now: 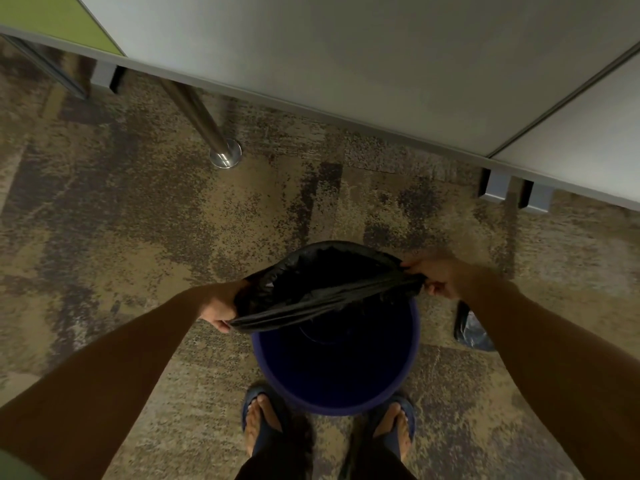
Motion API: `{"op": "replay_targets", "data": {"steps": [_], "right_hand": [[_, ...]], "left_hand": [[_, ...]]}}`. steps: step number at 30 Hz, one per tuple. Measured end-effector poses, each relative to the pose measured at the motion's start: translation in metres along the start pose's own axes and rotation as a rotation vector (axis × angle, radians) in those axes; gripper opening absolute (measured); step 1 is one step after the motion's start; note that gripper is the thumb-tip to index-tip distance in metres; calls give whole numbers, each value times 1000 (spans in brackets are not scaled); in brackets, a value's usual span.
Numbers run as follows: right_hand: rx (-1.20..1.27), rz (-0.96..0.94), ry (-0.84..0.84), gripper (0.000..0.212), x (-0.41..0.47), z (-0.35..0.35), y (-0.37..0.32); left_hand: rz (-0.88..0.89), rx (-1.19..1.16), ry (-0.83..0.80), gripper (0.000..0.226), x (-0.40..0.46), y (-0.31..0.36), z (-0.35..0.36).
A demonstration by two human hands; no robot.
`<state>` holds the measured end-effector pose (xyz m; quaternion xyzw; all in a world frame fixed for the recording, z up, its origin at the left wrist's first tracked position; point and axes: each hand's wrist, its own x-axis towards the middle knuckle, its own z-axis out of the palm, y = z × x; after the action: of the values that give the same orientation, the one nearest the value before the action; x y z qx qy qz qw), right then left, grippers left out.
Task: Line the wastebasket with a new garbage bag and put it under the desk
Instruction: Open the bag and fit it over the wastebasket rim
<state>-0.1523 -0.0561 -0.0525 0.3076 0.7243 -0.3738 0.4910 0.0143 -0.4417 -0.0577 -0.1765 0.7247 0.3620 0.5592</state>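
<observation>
A round blue wastebasket (337, 401) stands on the carpet just in front of my feet. A black garbage bag (325, 289) is stretched across its far half, its far edge over the far rim and its near edge pulled taut across the middle of the opening. My left hand (218, 310) grips the bag's edge at the left side of the basket. At the right side, my right hand (438, 277) pinches the bag's edge. The near half of the basket's inside is uncovered and dark.
The grey desk top (346, 64) runs across the top of the view, with a chrome leg and round foot (225, 155) under it at the left. Grey brackets (516, 192) hang at its right. A dark crumpled bag (472, 330) lies on the patterned carpet under my right forearm.
</observation>
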Motion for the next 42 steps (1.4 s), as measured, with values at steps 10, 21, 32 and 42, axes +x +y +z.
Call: {"op": "replay_targets", "data": {"steps": [10, 21, 32, 42], "right_hand": [[160, -279, 91, 37, -40, 3, 90], [372, -106, 155, 21, -31, 27, 152], [810, -89, -200, 23, -57, 36, 163], [679, 6, -47, 16, -63, 46, 189]], "left_hand": [[288, -299, 128, 119, -22, -13, 71], [229, -654, 646, 104, -37, -26, 158], [-209, -1408, 572, 32, -33, -3, 211], [-498, -1388, 538, 16, -27, -11, 227]]}}
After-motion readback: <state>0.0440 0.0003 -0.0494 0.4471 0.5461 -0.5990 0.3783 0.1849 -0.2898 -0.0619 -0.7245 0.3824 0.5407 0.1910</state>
